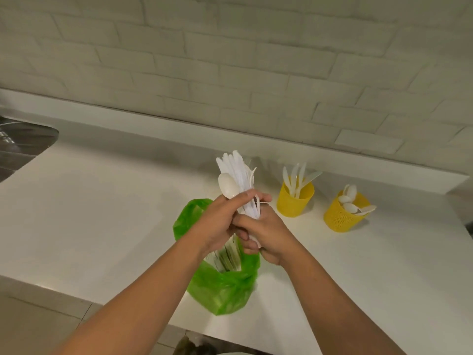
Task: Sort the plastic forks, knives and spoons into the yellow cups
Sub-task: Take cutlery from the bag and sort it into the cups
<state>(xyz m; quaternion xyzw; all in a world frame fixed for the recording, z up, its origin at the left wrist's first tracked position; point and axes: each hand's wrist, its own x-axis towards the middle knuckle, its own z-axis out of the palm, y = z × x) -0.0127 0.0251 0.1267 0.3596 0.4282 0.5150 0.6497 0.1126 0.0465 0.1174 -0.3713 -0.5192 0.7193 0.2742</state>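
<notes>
Cutlery point(236, 175), a thick white bundle of mixed pieces, stands upright in both hands above the green bag point(220, 285) on the table point(102, 213). The left hand point(220, 221) curls its fingers round the middle of the bundle. The right hand point(266, 234) grips the handle ends just below, and the two hands touch. A spoon point(227, 185) lies on the outside of the bundle, its bowl just above the left hand. Serrated knife tips show at the top; whether forks are among them I cannot tell.

To the right, well apart from the hands, stand two yellow cups. The knife cup point(291, 203) holds what look like knives point(298, 178). The spoon cup point(337, 217), farther right, holds spoons point(349, 196), one of them leaning out over the rim. No third cup is in view.

The step in hand looks like picking one piece out of the bundle. Sorting is under way, with most of the handful left to place. The outer spoon seems the easy next pick. The right hand would let go of the handles, pinch that spoon and slide it free while the left holds the rest tight, then carry it to the spoon cup. The pieces are thin and smooth, so a slack grip could drop several into the bag.
</notes>
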